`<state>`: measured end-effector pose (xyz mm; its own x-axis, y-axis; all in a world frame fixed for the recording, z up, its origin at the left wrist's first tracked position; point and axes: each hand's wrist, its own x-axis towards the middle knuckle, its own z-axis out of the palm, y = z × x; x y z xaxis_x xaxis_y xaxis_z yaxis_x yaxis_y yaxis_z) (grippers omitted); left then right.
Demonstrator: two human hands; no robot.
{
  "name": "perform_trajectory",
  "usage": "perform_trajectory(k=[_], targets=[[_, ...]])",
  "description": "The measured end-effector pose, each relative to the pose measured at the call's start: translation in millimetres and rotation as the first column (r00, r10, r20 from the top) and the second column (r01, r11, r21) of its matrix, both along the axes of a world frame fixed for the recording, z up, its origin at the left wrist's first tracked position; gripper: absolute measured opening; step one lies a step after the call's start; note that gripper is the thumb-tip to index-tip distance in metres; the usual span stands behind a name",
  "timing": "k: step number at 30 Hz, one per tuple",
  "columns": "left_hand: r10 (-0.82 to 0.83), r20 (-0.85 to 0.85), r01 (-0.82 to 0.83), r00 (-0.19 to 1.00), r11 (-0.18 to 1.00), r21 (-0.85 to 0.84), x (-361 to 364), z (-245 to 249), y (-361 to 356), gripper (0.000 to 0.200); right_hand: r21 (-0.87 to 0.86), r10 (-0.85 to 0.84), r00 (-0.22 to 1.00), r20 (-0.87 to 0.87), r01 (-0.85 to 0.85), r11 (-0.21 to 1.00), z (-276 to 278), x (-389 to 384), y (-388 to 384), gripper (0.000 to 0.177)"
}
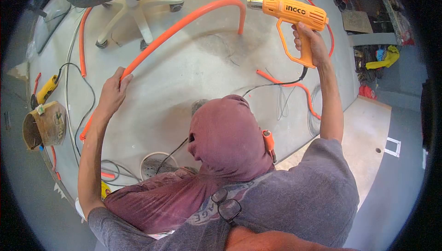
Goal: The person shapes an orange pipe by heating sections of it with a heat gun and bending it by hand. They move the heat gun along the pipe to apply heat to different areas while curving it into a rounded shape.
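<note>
An orange pipe [177, 26] arches across the upper middle, its right end bent downward. My left hand [113, 90] is closed around its lower left part. My right hand [313, 43] grips the handle of an orange and black heat gun [294, 12], raised at the upper right. The gun's metal nozzle points left, close beside the bend of the pipe, with a small gap visible between them. A black cord [271, 84] runs from the base of the handle down to the left.
A wheeled chair base [133, 14] stands at the upper left. Below it are a yellow tool [47, 90], a brown container [50, 124] and cables. Another orange pipe [301, 86] lies right of centre. Shelves with items [368, 39] line the right. Maroon cloth [225, 136] fills the lower middle.
</note>
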<state>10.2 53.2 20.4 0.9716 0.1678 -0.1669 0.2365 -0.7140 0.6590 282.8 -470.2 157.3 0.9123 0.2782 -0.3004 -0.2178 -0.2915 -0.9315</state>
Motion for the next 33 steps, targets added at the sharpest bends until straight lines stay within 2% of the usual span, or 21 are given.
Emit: perform_trajectory(k=[7,12,16,24,31,33], targets=[[-0.012,-0.004,0.012,1.000,1.000,-0.006,0.3,-3.6,4.9,0.030,-0.057,0.045,0.998,0.045,-0.042,0.998,22.5,-5.0,16.2,0.041],[-0.003,0.023,0.003,1.000,1.000,-0.016,0.4,-3.1,3.9,0.031,-0.121,0.058,0.989,0.137,-0.041,0.992,32.7,-8.5,25.0,0.041],[0.001,0.013,-0.001,1.000,1.000,-0.026,1.2,-3.5,5.0,0.032,-0.158,0.048,0.992,0.114,-0.030,0.987,49.5,-18.7,38.6,0.039],[0.019,0.000,-0.019,1.000,0.999,-0.029,2.3,-6.7,7.8,0.032,-0.282,0.200,0.961,0.192,-0.141,0.949,64.7,-30.3,60.6,0.039],[0.012,-0.012,-0.012,1.000,0.999,-0.036,3.2,-1.3,5.8,0.031,-0.318,0.286,0.919,0.271,-0.195,0.928,81.2,-46.4,88.3,0.036],[0.021,-0.033,-0.022,0.999,0.999,-0.036,3.0,1.7,4.6,0.030,-0.393,0.335,0.900,0.279,-0.211,0.895,86.2,-50.1,95.8,0.032]])
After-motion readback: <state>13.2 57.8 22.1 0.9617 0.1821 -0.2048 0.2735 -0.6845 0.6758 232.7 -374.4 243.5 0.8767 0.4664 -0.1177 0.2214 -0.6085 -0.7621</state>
